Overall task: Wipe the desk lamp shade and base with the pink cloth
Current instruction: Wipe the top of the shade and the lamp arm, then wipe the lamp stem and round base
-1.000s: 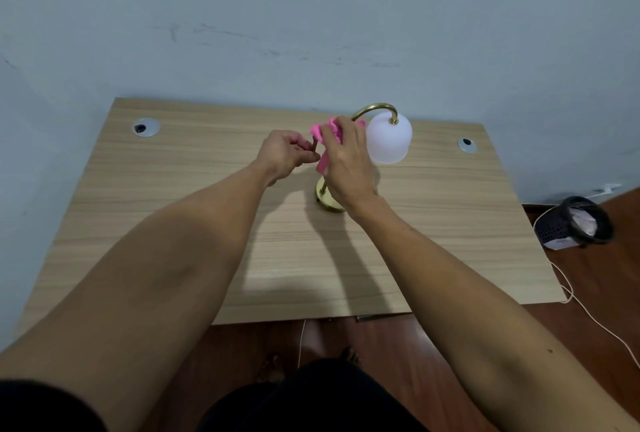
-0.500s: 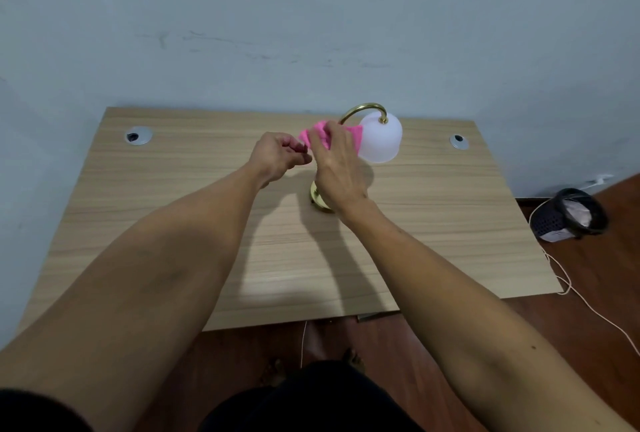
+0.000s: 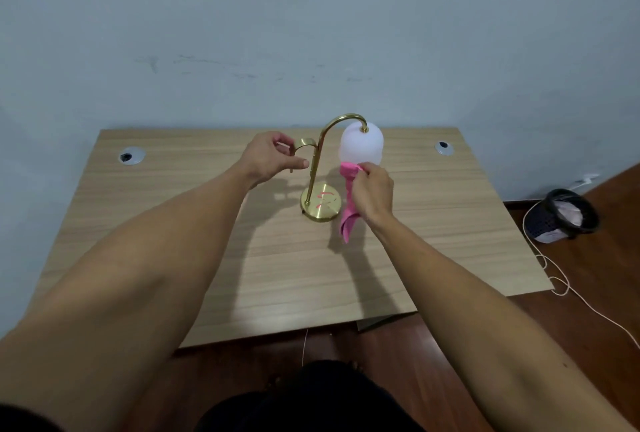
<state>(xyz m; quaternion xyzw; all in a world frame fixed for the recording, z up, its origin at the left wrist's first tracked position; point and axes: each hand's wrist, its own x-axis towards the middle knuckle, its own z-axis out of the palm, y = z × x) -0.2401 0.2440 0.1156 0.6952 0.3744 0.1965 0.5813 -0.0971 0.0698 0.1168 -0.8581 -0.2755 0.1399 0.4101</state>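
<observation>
A desk lamp stands mid-desk with a round brass base (image 3: 322,204), a curved brass neck (image 3: 317,161) and a white frosted shade (image 3: 362,145) hanging at the right. My left hand (image 3: 273,157) pinches the small brass handle (image 3: 306,143) on the left of the neck. My right hand (image 3: 372,192) grips the pink cloth (image 3: 348,209) just under the shade's lower rim. The cloth's top touches the rim and its tail hangs down beside the base, reaching the wooden desk (image 3: 242,258).
Two round cable grommets (image 3: 131,156) (image 3: 444,147) sit in the desk's far corners. The pale wall runs right behind the desk. On the floor at the right are a black basket (image 3: 568,215) and a loose white cord (image 3: 554,279).
My right hand has carried the cloth from the top of the neck down and right to below the shade. The neck and base now show. My left hand has stayed by the handle.
</observation>
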